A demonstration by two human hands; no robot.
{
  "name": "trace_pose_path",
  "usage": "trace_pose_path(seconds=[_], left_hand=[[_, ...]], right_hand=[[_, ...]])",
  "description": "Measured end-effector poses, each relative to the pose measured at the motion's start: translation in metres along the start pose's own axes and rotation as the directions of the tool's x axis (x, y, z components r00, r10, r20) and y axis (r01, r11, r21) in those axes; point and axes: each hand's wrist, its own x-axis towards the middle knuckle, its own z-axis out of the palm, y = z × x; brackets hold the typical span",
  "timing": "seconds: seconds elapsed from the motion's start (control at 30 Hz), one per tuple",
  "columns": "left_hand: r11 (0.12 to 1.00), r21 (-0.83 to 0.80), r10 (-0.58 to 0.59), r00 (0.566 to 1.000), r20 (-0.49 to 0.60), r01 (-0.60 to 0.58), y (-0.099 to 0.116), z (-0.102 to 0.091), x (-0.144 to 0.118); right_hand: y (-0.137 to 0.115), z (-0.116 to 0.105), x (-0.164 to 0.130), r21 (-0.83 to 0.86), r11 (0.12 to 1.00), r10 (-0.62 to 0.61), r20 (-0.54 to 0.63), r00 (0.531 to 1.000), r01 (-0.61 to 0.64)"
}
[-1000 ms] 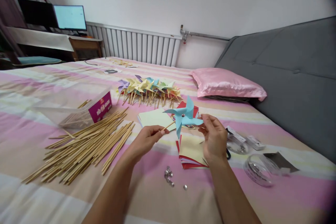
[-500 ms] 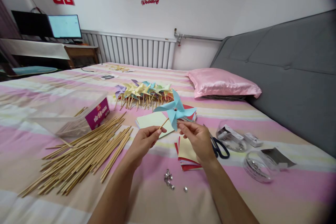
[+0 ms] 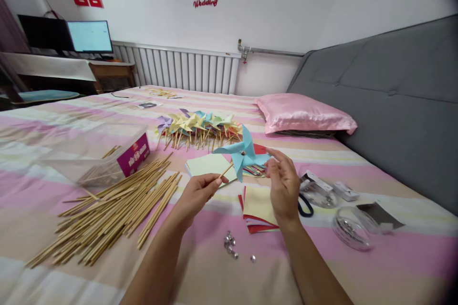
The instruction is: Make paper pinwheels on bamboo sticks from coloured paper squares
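My left hand [image 3: 197, 199] pinches the thin wooden stick of a light blue paper pinwheel [image 3: 246, 147]. The pinwheel is tilted above the bed, with a small shiny stud at its centre. At the tip of its right blade is my right hand [image 3: 284, 189], fingers curved and apart; whether they touch the paper is hard to tell. Beneath the hands lie a pale green paper stack [image 3: 204, 166] and a stack of cream, red and other coloured sheets [image 3: 258, 205]. Several shiny studs [image 3: 229, 244] sit on the sheet nearer to me.
Many wooden sticks [image 3: 118, 212] are spread at left, beside a clear plastic box [image 3: 96, 152]. Behind lies a row of finished pinwheels [image 3: 193, 124]. To the right are dark-handled scissors [image 3: 306, 206], clear round containers [image 3: 352, 228] and a pink pillow [image 3: 304, 112].
My right hand has let go of the lower blade and moved right and slightly up to the right blade's tip. The pinwheel has shifted slightly right; my left hand still holds its stick.
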Motion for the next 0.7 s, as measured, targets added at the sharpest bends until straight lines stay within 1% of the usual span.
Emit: trace_pose_path(seconds=[0.1, 0.17, 0.23, 0.3, 0.37, 0.43, 0.47, 0.57, 0.7], left_hand=[[1.0, -0.01, 0.002, 1.0, 0.0, -0.002, 0.0003, 0.0001, -0.0006], [1.0, -0.011, 0.004, 1.0, -0.001, -0.004, 0.001, 0.0002, -0.0012], [1.0, -0.005, 0.003, 1.0, -0.004, -0.003, 0.0017, 0.0002, -0.0015], [1.0, 0.008, 0.002, 1.0, -0.009, -0.002, 0.0021, 0.0002, -0.0015], [1.0, 0.026, 0.004, 1.0, -0.013, -0.003, 0.0021, 0.0002, -0.0012], [0.999, 0.044, 0.005, 1.0, -0.001, -0.004, 0.0016, 0.0002, -0.0009], [0.999, 0.052, 0.003, 1.0, 0.009, -0.003, 0.0012, 0.0001, -0.0009], [0.998, 0.065, -0.009, 0.999, 0.039, 0.007, -0.0002, -0.0001, -0.001], [0.999, 0.052, -0.011, 0.999, 0.047, 0.009, -0.0008, 0.0003, -0.0012]], right_hand=[[0.0016, 0.0013, -0.0022, -0.02, 1.0, 0.014, 0.009, 1.0, -0.014], [0.0031, 0.0018, -0.0033, -0.035, 0.999, 0.024, 0.037, 0.999, -0.023], [0.0047, 0.0019, -0.0033, -0.02, 0.999, 0.048, 0.048, 0.998, -0.047], [0.0062, 0.0015, -0.0019, 0.076, 0.987, 0.137, 0.03, 0.99, -0.139], [0.0072, 0.0008, 0.0002, 0.217, 0.937, 0.276, 0.014, 0.961, -0.272], [0.0074, -0.0001, 0.0021, 0.31, 0.874, 0.38, 0.044, 0.924, -0.374], [0.007, -0.0003, 0.0027, 0.323, 0.858, 0.402, 0.063, 0.914, -0.399], [0.0045, -0.0003, 0.0026, 0.293, 0.861, 0.406, 0.093, 0.909, -0.415], [0.0011, 0.001, 0.0005, 0.259, 0.862, 0.431, 0.076, 0.899, -0.436]])
